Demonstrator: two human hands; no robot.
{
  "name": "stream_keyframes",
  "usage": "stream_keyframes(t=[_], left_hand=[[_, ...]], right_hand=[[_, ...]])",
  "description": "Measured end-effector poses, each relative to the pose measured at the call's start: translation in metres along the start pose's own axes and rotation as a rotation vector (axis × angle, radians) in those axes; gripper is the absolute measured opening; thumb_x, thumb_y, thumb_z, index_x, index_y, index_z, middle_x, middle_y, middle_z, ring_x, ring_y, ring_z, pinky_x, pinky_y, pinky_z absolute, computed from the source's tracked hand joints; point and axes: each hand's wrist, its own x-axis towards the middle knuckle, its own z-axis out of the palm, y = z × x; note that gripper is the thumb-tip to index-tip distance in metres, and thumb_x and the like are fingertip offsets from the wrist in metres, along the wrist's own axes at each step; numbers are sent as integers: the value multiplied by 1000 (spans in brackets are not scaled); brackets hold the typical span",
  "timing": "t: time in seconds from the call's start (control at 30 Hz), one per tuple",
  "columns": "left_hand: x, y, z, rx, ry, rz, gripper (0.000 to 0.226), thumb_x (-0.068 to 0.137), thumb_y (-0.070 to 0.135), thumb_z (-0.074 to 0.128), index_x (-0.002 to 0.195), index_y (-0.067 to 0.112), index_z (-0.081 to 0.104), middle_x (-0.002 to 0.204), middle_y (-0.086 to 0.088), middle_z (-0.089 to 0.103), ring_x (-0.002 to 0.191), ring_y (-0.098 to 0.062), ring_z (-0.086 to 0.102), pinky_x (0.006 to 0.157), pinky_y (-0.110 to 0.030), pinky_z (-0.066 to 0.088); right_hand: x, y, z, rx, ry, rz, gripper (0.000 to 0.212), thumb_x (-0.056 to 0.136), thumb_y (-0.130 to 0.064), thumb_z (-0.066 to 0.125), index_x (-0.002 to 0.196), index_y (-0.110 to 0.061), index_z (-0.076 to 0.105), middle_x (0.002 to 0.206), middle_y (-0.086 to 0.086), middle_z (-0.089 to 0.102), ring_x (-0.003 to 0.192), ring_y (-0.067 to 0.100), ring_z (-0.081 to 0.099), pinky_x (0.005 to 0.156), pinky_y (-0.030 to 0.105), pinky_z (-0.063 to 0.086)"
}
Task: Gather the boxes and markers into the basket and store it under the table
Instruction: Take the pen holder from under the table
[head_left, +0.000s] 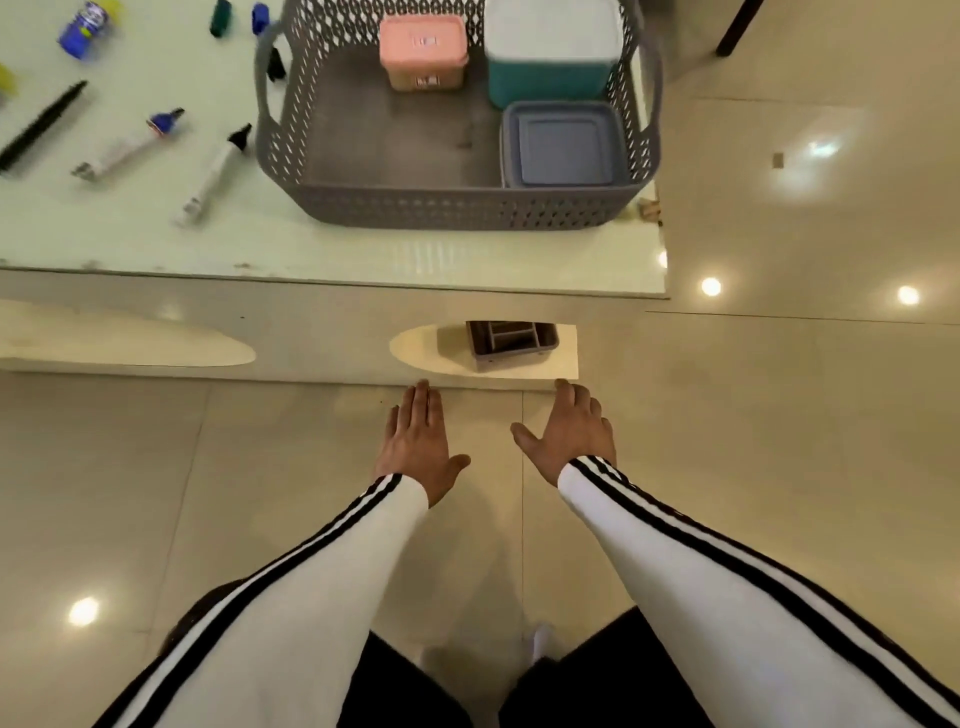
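A grey perforated basket (457, 208) stands on the glass table (332, 254) near its right front corner. Inside it are a pink box (423, 49), a teal box with a white lid (553, 52) and a flat grey-blue box (563, 143). Several markers lie loose on the table left of the basket: a black-capped one (215, 171), a blue-capped one (130, 143) and a black pen (41, 124). My left hand (418, 441) and my right hand (569, 434) hover flat and empty over the floor, well in front of the table edge.
A blue bottle (85, 28) and dark marker caps (221, 18) sit at the table's far left. Below the glass, a small grey divided tray (511, 343) rests on a lower shelf. Glossy tiled floor (779, 415) surrounds the table; a dark furniture leg (737, 26) stands top right.
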Motion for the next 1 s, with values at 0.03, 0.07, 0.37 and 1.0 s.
stream_keyframes(t=[0.03, 0.07, 0.37, 1.0], left_hand=[[12, -1, 12, -9, 21, 4, 102, 89, 58, 52, 151, 8, -11, 162, -10, -14, 148, -26, -14, 121, -44, 0], [23, -2, 22, -13, 39, 8, 102, 89, 57, 52, 151, 9, -13, 162, -10, -14, 149, -26, -13, 121, -44, 0], [57, 20, 24, -45, 79, 77, 102, 91, 50, 55, 150, 21, -23, 162, -16, -5, 149, -31, -2, 121, -46, 8], [86, -2, 32, -370, 174, -90, 98, 85, 41, 69, 153, 12, 5, 157, -10, 28, 142, -28, 30, 112, -40, 32]], right_hand=[[12, 3, 13, 2, 17, -10, 89, 82, -64, 57, 147, -12, 26, 143, 10, 42, 127, 29, 43, 98, 42, 43], [22, 6, 24, -1, 33, -21, 89, 83, -64, 57, 148, -12, 24, 143, 11, 41, 128, 30, 42, 98, 42, 43], [53, 7, 38, -44, 55, -45, 98, 87, -53, 60, 155, -18, 0, 151, 16, 32, 133, 36, 37, 102, 46, 42], [58, -16, 70, 374, 104, 42, 74, 86, -22, 64, 147, -17, 22, 136, 11, 53, 111, 34, 60, 90, 45, 54]])
